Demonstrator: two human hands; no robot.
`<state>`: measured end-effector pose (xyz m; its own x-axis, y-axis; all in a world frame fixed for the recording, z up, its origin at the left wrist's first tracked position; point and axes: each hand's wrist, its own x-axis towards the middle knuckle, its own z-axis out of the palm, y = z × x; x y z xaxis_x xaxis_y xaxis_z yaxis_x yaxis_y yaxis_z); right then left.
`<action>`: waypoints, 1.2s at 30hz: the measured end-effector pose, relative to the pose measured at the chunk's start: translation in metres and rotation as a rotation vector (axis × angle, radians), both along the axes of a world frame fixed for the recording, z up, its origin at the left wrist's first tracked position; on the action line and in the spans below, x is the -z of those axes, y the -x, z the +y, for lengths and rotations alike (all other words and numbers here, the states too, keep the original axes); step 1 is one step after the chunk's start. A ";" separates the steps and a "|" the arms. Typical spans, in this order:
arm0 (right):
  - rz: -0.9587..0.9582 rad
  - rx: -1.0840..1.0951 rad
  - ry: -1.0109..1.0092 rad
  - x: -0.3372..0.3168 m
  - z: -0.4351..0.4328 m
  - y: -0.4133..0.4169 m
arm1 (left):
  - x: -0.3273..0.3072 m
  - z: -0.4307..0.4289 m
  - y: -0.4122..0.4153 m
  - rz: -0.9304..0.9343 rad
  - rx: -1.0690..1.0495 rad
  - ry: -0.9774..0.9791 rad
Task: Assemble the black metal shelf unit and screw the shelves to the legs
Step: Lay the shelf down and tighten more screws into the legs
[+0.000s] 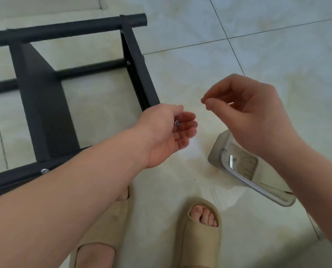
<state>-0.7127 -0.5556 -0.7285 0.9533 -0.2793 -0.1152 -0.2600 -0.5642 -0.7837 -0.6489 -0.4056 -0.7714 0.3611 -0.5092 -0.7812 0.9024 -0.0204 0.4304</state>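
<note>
The black metal shelf unit [43,105] lies on its side on the tiled floor at the left, its round legs and flat shelves joined. A silver screw head [44,171] shows on the near leg. My left hand [169,132] hovers palm-up just right of the frame's corner, fingers cupped round a small silver screw [177,123]. My right hand [252,115] is to the right of it, thumb and forefinger pinched together at the tips; whether anything is between them is too small to tell.
A clear plastic box [217,149] sits on the floor under my right wrist, with a silver hex key [244,180] lying in it. My two feet in beige slippers [202,235] stand at the bottom. Bare pale tiles stretch to the right and top.
</note>
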 end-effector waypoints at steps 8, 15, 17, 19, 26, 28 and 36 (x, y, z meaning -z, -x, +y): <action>0.241 -0.496 0.366 0.042 0.017 -0.035 | 0.014 0.042 -0.047 -0.329 -0.049 -0.192; 0.313 -0.616 0.263 0.058 0.027 -0.051 | 0.053 0.055 -0.053 -0.529 0.169 -0.424; 0.322 -0.623 0.262 0.059 0.025 -0.053 | 0.057 0.053 -0.052 -0.546 0.292 -0.390; 0.311 -0.640 0.334 0.059 0.023 -0.054 | 0.059 0.048 -0.054 -0.567 0.417 -0.335; 0.339 -0.969 0.787 0.060 0.021 -0.099 | 0.063 0.049 -0.056 -0.614 0.569 -0.314; 0.364 -1.015 0.821 0.063 0.022 -0.107 | 0.065 0.051 -0.056 -0.594 0.572 -0.266; 0.319 -1.068 0.941 0.062 0.025 -0.109 | 0.065 0.048 -0.052 -0.582 0.640 -0.265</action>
